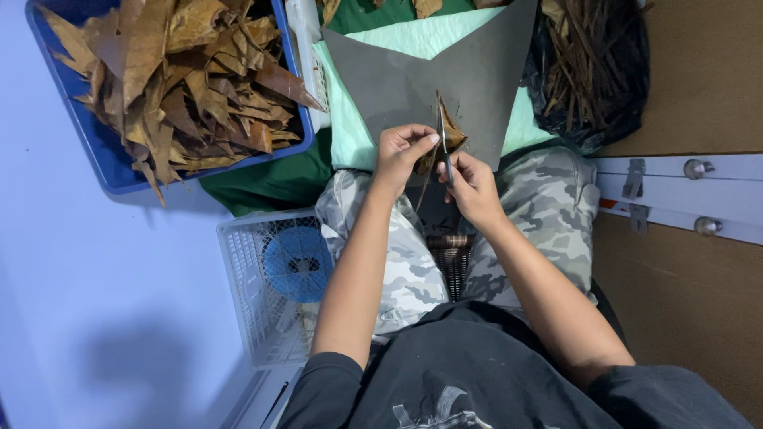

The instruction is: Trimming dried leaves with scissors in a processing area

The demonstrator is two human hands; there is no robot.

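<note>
Two hands meet over the lap: the left hand (pixel 401 155) pinches a dried brown leaf (pixel 449 137), and the right hand (pixel 470 184) is closed on its thin stem (pixel 445 151). Behind lies a grey sheet (pixel 477 71). At ten o'clock sits a blue crate (pixel 103 151) of dried leaves (pixel 183 71); at two o'clock, a black bag of stems (pixel 592 67).

Both forearms reach forward, left hand (pixel 401 152) and right hand (pixel 470 184) meeting, fingers pinched shut
</note>
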